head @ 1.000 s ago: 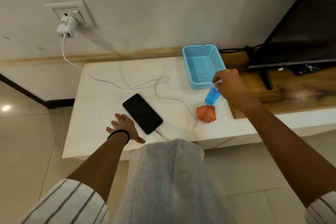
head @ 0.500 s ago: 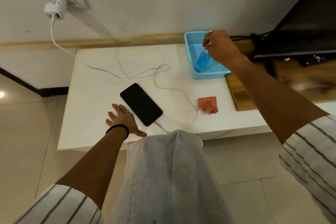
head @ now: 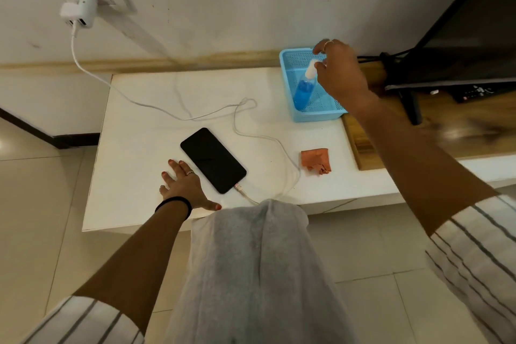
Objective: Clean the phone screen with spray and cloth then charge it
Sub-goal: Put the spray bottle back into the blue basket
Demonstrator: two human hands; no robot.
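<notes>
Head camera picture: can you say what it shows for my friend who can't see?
A right hand is at the top of a blue spray bottle standing in a blue basket. The left hand rests flat beside a dark phone with a white cable plugged in, near an orange cloth.

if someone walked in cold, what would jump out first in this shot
Probably the black phone lying face up near the front of the white table, cable plugged into its end, with the left hand flat beside it. Next, the right hand at the white cap of a blue spray bottle standing in the blue basket at the back right. An orange cloth lies between.
</notes>
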